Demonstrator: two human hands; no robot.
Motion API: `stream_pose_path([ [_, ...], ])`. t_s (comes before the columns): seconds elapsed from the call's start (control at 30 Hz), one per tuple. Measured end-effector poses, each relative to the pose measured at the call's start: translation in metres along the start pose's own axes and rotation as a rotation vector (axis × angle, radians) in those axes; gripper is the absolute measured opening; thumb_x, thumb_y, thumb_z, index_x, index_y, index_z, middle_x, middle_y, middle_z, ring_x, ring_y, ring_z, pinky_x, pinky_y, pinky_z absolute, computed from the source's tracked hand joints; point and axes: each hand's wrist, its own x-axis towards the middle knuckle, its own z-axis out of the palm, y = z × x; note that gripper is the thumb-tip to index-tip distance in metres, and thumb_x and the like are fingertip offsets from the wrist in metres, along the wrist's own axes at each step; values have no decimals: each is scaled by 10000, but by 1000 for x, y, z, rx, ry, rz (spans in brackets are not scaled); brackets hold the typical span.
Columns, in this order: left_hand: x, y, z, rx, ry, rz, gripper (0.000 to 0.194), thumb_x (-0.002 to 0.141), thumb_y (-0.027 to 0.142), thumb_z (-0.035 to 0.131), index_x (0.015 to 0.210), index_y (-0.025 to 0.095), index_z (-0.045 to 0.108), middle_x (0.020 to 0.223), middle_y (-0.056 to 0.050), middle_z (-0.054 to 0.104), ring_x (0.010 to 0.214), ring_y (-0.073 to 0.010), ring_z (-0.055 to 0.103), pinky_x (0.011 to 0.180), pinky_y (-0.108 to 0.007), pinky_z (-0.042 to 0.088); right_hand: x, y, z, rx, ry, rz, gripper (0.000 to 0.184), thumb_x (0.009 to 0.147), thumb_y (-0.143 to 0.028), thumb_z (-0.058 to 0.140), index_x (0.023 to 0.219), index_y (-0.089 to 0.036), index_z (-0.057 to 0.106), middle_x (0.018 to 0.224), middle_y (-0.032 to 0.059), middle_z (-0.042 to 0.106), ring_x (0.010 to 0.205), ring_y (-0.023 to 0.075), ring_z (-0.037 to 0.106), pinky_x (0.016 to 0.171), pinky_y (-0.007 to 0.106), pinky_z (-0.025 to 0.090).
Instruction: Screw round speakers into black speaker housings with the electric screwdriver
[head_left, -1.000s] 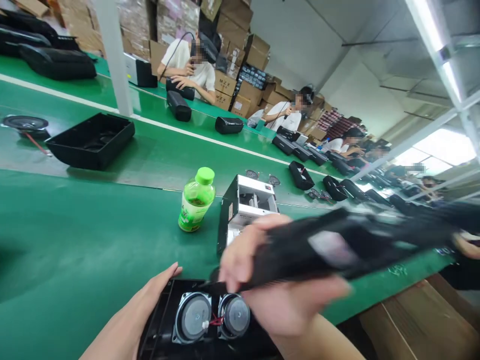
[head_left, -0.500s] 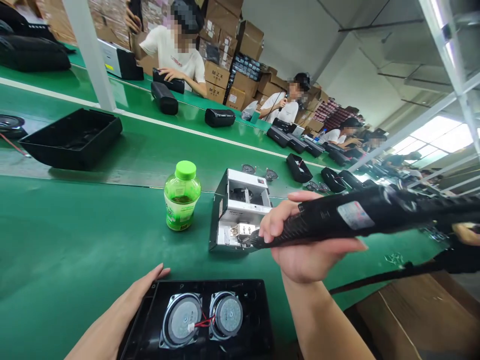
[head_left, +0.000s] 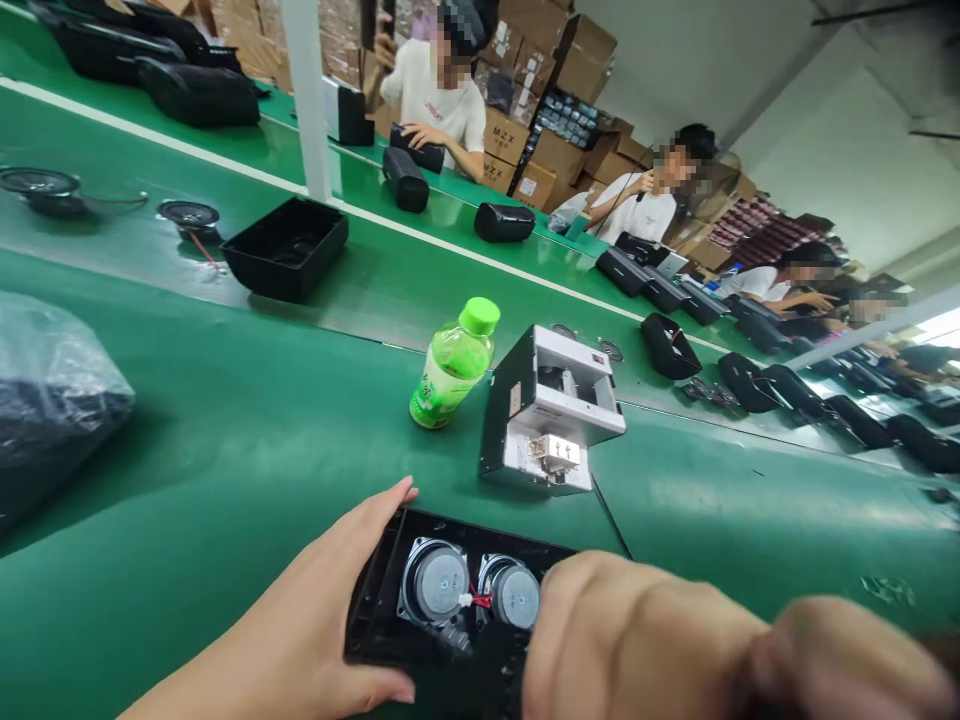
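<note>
My left hand [head_left: 322,600] grips the left end of a black plastic speaker housing [head_left: 371,590], fingers at its far edge and thumb at the near side. Inside lie two round speaker drivers, one at left [head_left: 441,583] and one at right [head_left: 519,598], joined by red wires with a white plug. My right hand [head_left: 637,630] is closed around a black electric screwdriver [head_left: 491,665], its tip at the near edge of the left driver. This hand hides the housing's right part. Beyond the housing stands a white and black screw feeder [head_left: 506,420].
A green-capped drink bottle [head_left: 454,365] stands left of the feeder. Clear plastic wrapping [head_left: 60,400] lies at far left. Across the bench, a conveyor carries an open black housing [head_left: 285,260] and loose speakers [head_left: 191,215]. Co-workers [head_left: 442,100] sit on the far side.
The screwdriver in my right hand has come down from the feeder to the left driver in the housing. The view has swung left, and my left hand now holds the housing's end.
</note>
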Motion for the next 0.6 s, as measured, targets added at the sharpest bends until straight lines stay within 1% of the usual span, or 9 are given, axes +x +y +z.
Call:
stream_pose_path([
  [0.03, 2, 3, 0, -10, 13, 6, 1824, 729, 606, 1279, 2089, 586, 64, 2118, -107, 484, 1883, -545, 587, 1499, -775, 603, -3, 5, 4, 6, -26, 30, 131, 1259, -376, 795, 1280, -443, 904, 693, -40, 720, 421, 203, 600, 315, 318, 425],
  [0.1, 5, 8, 0, -25, 16, 17, 1834, 735, 606, 1281, 2085, 601, 40, 2126, -99, 472, 1899, -536, 568, 1517, -773, 584, -1, 13, 11, 58, -91, 56, 184, 1276, -348, 758, 1204, -421, 910, 710, -54, 743, 489, 198, 704, 413, 300, 567],
  [0.17, 8, 13, -2, -43, -27, 25, 1797, 781, 649, 1260, 2081, 614, 20, 2141, -96, 441, 1921, -518, 539, 1536, -758, 567, 8, 17, 17, 138, -187, 38, 119, 1284, -447, 784, 1272, -470, 900, 742, -79, 803, 551, 204, 793, 561, 354, 733],
  [0.23, 11, 17, -5, -64, -57, 25, 1768, 797, 695, 1246, 2088, 594, 42, 2149, -107, 423, 1934, -509, 520, 1551, -740, 553, 19, 17, 19, 176, -247, 35, 129, 1294, -537, 773, 1337, -504, 890, 797, -62, 874, 598, 232, 849, 668, 439, 817],
  [0.33, 13, 22, -8, -95, -64, 16, 1738, 788, 733, 1239, 2106, 521, 127, 2140, -136, 435, 1934, -521, 516, 1565, -733, 538, 31, 12, 18, 155, -304, 89, 279, 1334, -544, 683, 1254, -442, 930, 827, -15, 921, 642, 259, 904, 712, 474, 838],
  [0.43, 14, 26, -8, -120, -72, 0, 1702, 794, 708, 1238, 2111, 472, 185, 2127, -154, 456, 1928, -538, 521, 1565, -753, 534, 33, 14, 20, 110, -303, 62, 300, 1338, -469, 691, 1229, -409, 963, 830, 3, 957, 653, 275, 939, 718, 474, 851],
  [0.5, 15, 28, -8, -131, -77, -10, 1714, 775, 666, 1253, 2112, 460, 200, 2122, -158, 463, 1925, -546, 523, 1568, -762, 528, 31, 18, 25, 92, -256, -30, 294, 1344, -393, 671, 1359, -425, 963, 851, 8, 978, 645, 277, 948, 695, 453, 846],
  [0.57, 16, 30, -8, -139, -78, -15, 1735, 759, 646, 1265, 2112, 456, 196, 2122, -159, 464, 1924, -545, 526, 1573, -765, 519, 30, 22, 30, 84, -229, -117, 360, 1350, -340, 628, 1540, -447, 915, 873, 15, 988, 638, 275, 948, 658, 431, 833],
  [0.6, 16, 30, -7, -142, -78, -15, 1736, 760, 644, 1265, 2112, 459, 193, 2122, -155, 465, 1924, -541, 527, 1576, -765, 514, 30, 23, 31, 76, -245, -148, 400, 1351, -325, 608, 1620, -453, 876, 880, 18, 989, 644, 274, 951, 650, 425, 828],
])
